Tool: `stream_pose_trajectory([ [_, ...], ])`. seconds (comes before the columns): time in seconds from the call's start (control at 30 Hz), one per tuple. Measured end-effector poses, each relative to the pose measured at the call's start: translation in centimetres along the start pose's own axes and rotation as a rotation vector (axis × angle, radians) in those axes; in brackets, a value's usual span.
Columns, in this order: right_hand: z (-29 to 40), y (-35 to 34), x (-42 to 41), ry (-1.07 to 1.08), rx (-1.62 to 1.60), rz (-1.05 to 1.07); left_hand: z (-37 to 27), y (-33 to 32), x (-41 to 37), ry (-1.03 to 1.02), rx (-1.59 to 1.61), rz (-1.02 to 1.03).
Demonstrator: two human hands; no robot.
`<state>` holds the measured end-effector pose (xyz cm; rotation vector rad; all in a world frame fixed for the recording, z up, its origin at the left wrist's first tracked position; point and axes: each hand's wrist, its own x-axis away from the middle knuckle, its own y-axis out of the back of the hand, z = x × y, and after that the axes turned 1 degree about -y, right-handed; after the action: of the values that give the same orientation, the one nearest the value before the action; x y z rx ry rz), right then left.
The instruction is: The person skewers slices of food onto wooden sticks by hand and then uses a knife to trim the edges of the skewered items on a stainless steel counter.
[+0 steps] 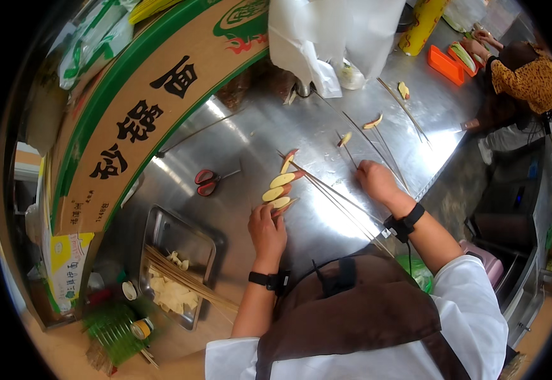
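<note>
On the steel worktop (238,133), my left hand (267,232) is against the nearest of several slices (280,180) with pale yellow flesh and red skin, like sweet potato. Its fingertips are partly hidden, so whether they grip a slice is unclear. My right hand (378,183) pinches a thin skewer (350,156) that carries one small slice (346,139) near its far end. Between my hands, several bare skewers (338,197) lie slanting towards the table edge. Beyond the right hand are another skewered slice (373,122) and more loose skewers (368,137).
Red-handled scissors (207,182) lie to the left. A steel tray (214,247) holds a skewer bundle (185,278) and pale cut pieces (174,294). A carton (138,104) and white plastic bags (335,38) stand behind. Another person (525,78) handles greens by orange trays (446,65).
</note>
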<state>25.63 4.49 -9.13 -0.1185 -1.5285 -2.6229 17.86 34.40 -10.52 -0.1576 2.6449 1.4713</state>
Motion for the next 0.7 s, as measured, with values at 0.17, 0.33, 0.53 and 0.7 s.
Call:
stream_pose_trajectory([
  [0.17,-0.5,2.2,0.0,0.021,-0.182,0.019,-0.2,0.3,0.4,-0.044,0.030,0.047],
  [0.33,-0.2,3.8,0.5,0.040,-0.254,0.029,-0.9,-0.1,0.8,-0.087,0.032,0.050],
  [0.53,-0.9,5.5,0.8,-0.074,-0.559,0.189,-2.0,0.6,0.8,-0.120,0.091,0.075],
  [0.7,-2.0,5.1,0.6,-0.041,-0.445,0.157,-2.1,0.4,1.0,-0.161,0.097,0.070],
])
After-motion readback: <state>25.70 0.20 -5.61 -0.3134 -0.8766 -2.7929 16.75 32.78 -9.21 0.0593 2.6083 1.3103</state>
